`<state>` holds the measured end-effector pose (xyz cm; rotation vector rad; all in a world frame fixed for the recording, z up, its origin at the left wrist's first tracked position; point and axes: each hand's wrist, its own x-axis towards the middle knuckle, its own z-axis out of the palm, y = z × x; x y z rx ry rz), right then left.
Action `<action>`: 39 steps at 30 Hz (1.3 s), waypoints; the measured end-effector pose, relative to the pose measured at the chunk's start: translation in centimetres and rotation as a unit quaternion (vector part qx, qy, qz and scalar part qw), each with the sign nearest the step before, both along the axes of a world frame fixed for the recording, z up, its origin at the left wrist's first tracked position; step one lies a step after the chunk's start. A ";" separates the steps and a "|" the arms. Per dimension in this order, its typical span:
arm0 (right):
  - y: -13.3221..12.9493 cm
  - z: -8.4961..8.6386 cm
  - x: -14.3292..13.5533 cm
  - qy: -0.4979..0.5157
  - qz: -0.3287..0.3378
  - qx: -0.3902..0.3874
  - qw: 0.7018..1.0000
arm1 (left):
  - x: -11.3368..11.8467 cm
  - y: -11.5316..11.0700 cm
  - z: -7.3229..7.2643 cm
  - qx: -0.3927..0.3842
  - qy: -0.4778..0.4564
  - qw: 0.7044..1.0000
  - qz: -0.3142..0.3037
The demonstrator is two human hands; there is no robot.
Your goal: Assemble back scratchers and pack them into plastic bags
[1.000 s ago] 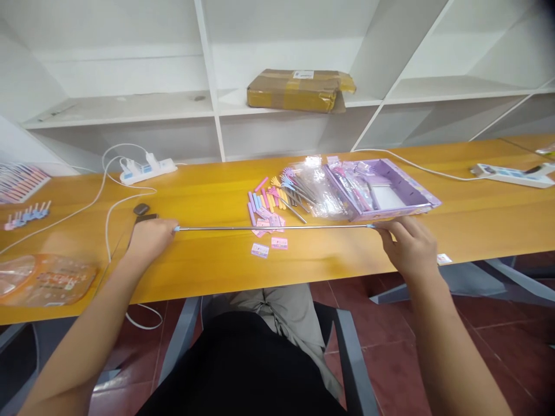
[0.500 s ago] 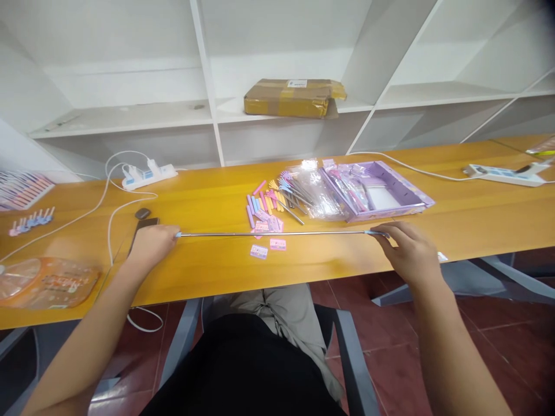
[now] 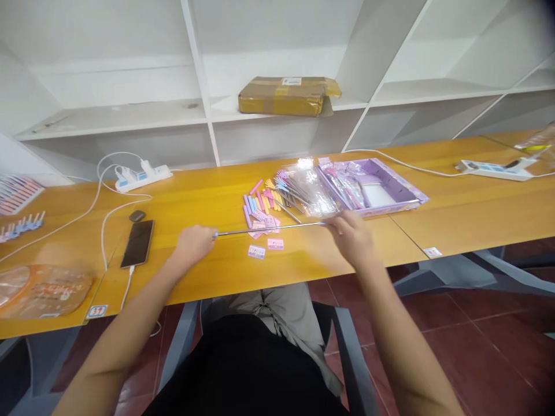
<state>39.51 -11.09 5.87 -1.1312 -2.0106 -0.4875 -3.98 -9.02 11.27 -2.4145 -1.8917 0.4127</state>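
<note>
Stretched level above the table is a telescopic back scratcher [image 3: 269, 229], a thin metal rod with light blue ends. My left hand [image 3: 195, 245] is closed round one end, and my right hand [image 3: 353, 238] grips the other; the fingers cover most of both ends. Behind the rod lie several back scratchers [image 3: 291, 195] with coloured hand-shaped heads. Beside them are coloured handle sleeves [image 3: 252, 203] and small printed cards [image 3: 275, 244], some under the rod's line. Clear plastic bags [image 3: 321, 196] lean against a purple box [image 3: 396, 179] holding packed pieces.
A phone [image 3: 137, 244] on a charging cable lies left of my left hand. Farther left is an orange clear plastic bag [image 3: 52, 292]. Power strips [image 3: 144, 178] stand at the back left and right. A taped carton [image 3: 284, 97] rests on the white shelf.
Both hands have come closer together, and the rod between them is shorter. My right hand has moved left and my left hand right, uncovering the phone.
</note>
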 end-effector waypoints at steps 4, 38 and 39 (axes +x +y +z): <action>-0.3 -0.2 -10.2 -0.049 0.068 0.038 0.996 | 6.6 -0.7 0.1 -0.024 -0.039 0.998 -0.034; 1.9 -2.1 -8.6 -0.064 0.068 -0.083 0.992 | -1.5 0.3 -1.8 0.006 -0.011 1.000 -0.010; 1.9 -2.2 -6.2 -0.059 0.065 -0.076 0.993 | -4.2 0.4 -1.6 0.020 -0.004 1.000 -0.008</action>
